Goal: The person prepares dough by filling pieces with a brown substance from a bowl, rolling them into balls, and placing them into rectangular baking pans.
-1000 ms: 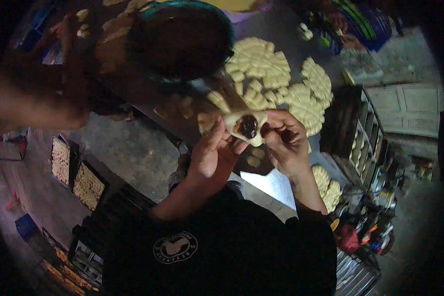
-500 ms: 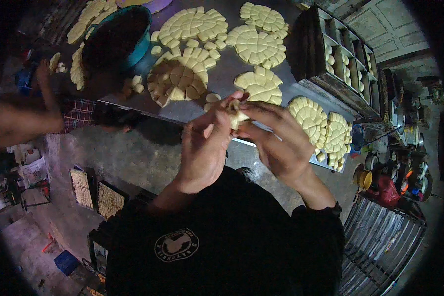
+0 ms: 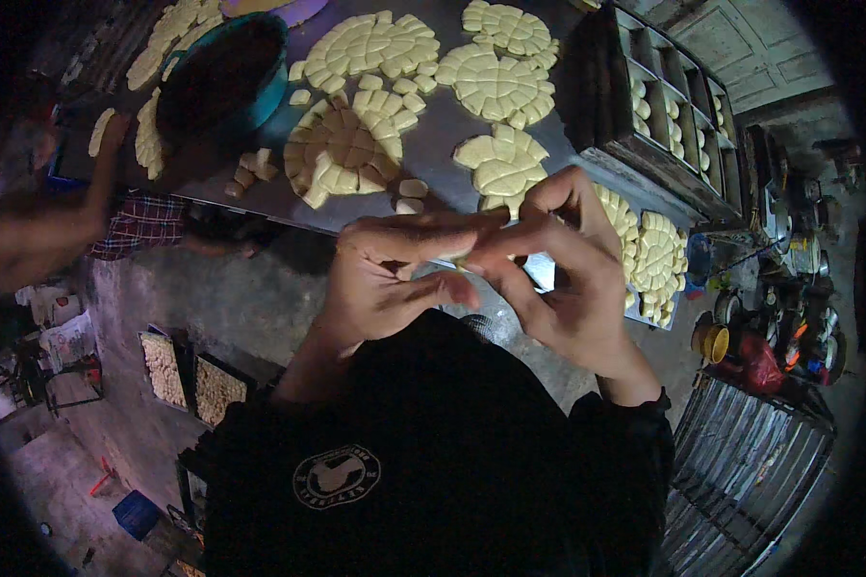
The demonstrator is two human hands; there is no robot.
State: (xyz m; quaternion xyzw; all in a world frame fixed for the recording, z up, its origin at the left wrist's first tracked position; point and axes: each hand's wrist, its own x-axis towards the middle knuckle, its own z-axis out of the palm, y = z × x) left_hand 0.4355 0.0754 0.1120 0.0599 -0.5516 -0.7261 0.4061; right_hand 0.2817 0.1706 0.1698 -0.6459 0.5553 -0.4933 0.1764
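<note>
Apparently the step in hand is shaping or pinching a small dough piece, held just off the near edge of the metal-topped worktable, with only a pale sliver of it showing. The left hand and right hand meet there with fingertips closed about it, though the fingers hide how firmly each one presses, while scored dough rounds lie on the worktable beyond them. The next move, I judge, calls for light, even pressure from both sets of fingertips, turning the piece without tearing it.
</note>
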